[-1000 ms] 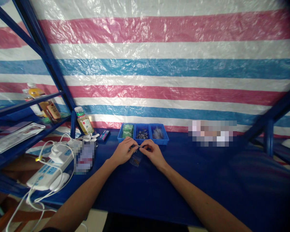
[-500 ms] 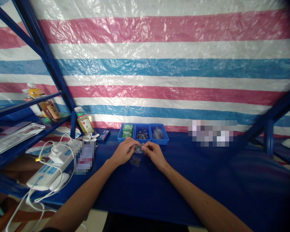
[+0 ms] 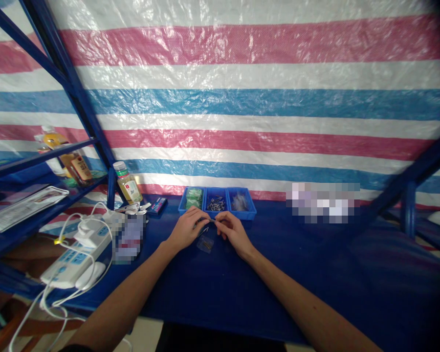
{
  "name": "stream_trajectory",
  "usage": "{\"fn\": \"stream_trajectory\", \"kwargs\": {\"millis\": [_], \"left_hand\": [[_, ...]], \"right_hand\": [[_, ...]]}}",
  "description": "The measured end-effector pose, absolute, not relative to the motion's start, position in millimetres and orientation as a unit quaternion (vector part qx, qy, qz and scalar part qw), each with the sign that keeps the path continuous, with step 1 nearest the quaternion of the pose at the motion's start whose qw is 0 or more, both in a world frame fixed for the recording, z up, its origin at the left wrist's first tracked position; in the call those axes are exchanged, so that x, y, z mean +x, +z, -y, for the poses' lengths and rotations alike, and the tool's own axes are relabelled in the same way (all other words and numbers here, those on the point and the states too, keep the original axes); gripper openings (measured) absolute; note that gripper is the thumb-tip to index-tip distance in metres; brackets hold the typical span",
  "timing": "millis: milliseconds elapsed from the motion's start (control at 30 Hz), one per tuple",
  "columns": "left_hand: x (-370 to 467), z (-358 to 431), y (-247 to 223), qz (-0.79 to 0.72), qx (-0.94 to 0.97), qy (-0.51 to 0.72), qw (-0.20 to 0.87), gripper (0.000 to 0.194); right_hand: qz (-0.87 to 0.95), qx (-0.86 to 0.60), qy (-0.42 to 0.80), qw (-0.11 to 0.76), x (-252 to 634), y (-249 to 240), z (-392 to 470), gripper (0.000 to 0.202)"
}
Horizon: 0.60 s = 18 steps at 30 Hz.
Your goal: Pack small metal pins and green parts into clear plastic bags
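Both hands meet over the desk in front of three small blue bins. My left hand point(image 3: 188, 227) pinches one side of a small clear plastic bag point(image 3: 212, 220), now seen nearly edge-on. My right hand point(image 3: 235, 232) grips the other side, thumb and fingers closed. Fingers hide most of the bag. Just below lies another small clear bag point(image 3: 206, 244) with something thin and brownish in it. The left bin point(image 3: 183, 213) holds green packets point(image 3: 194, 198), the middle one dark and silvery screw-like pieces point(image 3: 216, 203), the right one clear plastic bags point(image 3: 239, 201).
At left on the blue desk point(image 3: 220, 293) are a power strip point(image 3: 64, 264) with white cables, a blurred-out item point(image 3: 129, 239), a jar point(image 3: 127, 183) and a small dark box point(image 3: 157, 206). Blue frame posts point(image 3: 408, 210) flank the desk, with striped sheeting point(image 3: 242, 102) behind.
The bag between my fingers has gone from facing me with its flat side to a thin edge. My right-hand fingers have shifted slightly; the bag on the desk lies still.
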<state>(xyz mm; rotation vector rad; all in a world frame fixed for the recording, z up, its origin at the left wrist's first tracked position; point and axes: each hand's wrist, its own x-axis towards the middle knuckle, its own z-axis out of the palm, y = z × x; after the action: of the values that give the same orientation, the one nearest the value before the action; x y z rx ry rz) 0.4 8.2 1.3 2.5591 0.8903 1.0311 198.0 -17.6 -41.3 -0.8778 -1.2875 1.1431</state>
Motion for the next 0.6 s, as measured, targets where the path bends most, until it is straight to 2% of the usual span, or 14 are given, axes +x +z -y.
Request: {"fn": "stream_trajectory", "kwargs": {"millis": [167,367,600], "left_hand": [[-1,-15,-11,-0.321,0.857,0.372,0.156,0.014],[0,-16,-16,-0.338,0.824,0.389,0.236,0.035],[3,-15,-20,-0.352,0.793,0.398,0.299,0.050]], "right_hand": [[0.564,-0.394,0.472,0.551,198,-47,15,0.029],[0.536,-0.370,0.488,0.581,197,-43,16,0.034],[0.539,-0.360,0.476,0.595,196,-49,15,0.040]]}}
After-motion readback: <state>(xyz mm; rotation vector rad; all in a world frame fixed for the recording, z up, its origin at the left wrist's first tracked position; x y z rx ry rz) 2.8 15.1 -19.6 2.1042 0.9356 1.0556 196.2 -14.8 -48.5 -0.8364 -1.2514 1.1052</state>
